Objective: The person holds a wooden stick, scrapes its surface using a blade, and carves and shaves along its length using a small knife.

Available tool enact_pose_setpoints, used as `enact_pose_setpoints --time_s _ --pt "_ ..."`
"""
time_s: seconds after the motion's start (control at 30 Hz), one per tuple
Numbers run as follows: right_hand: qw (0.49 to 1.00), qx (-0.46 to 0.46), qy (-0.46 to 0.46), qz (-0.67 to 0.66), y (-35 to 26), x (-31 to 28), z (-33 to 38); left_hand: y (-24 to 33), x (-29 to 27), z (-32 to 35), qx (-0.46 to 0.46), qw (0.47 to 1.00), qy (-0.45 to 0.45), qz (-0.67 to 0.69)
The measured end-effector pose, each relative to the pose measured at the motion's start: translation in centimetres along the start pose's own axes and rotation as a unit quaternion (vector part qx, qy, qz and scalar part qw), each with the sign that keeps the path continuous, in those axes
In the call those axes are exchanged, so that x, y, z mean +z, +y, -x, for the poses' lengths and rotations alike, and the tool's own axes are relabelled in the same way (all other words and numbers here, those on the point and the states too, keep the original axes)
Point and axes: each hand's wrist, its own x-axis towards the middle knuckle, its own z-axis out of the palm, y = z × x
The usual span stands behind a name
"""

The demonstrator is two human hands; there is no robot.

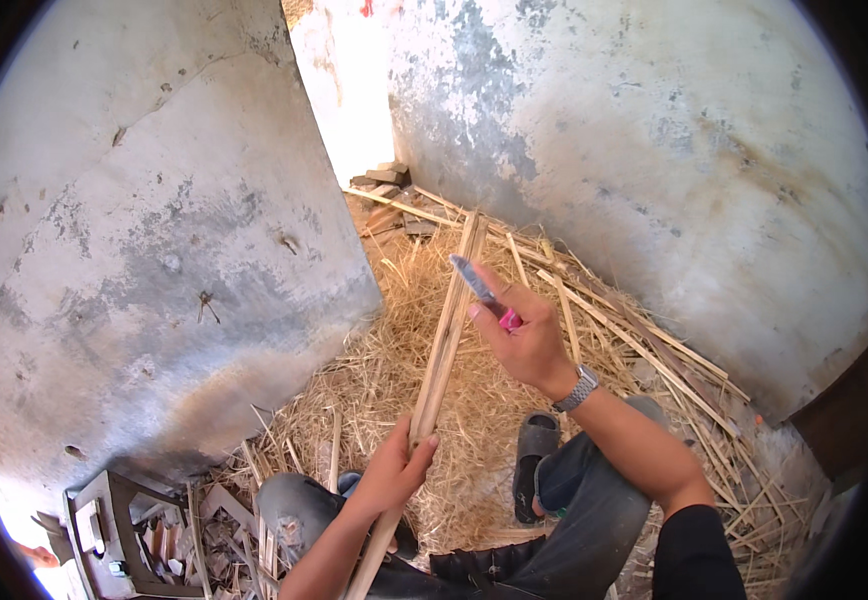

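A long strip of split wood or bamboo [441, 362] slants up and away from between my knees. My left hand [394, 474] is closed round its lower part. My right hand [532, 338] grips a small knife [474, 280] with a grey blade and a bit of pink showing at the handle. The blade lies across the upper part of the strip, with its tip over the strip's left edge; whether it touches the wood I cannot tell. A metal watch sits on my right wrist.
Pale shavings [374, 370] cover the floor. Long strips [644, 340] lie along the right wall [654, 120]. Another wall [154, 200] stands left, with a bright gap between. A dark frame [89, 530] with wood scraps stands lower left; another person's hand [42, 556] shows beyond it.
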Motion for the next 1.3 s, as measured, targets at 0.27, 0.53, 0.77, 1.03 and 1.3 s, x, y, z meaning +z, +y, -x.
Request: enact_pose_setpoints --time_s 0.27,0.53,0.77,1.03,1.3 --pt "0.996 -0.025 0.063 0.061 -7.4 -5.6 5.0 4.5 3.8 4.7 0.136 0.958 0.084 -0.237" --pt "0.995 -0.069 0.051 0.043 -11.8 -8.5 6.2 4.7 5.5 10.0 0.147 0.948 0.091 -0.268" --pt "0.988 -0.128 0.071 0.055 -12.3 -8.2 7.5 5.5 6.5 12.8 0.099 0.951 0.089 -0.278" --pt "0.985 -0.127 0.086 0.081 -11.1 -8.2 8.5 4.1 6.9 12.6 0.117 0.941 0.078 -0.309" --pt "0.997 -0.002 0.070 0.043 -11.5 -9.2 10.3 4.5 5.9 7.9 0.116 0.933 0.066 -0.334"
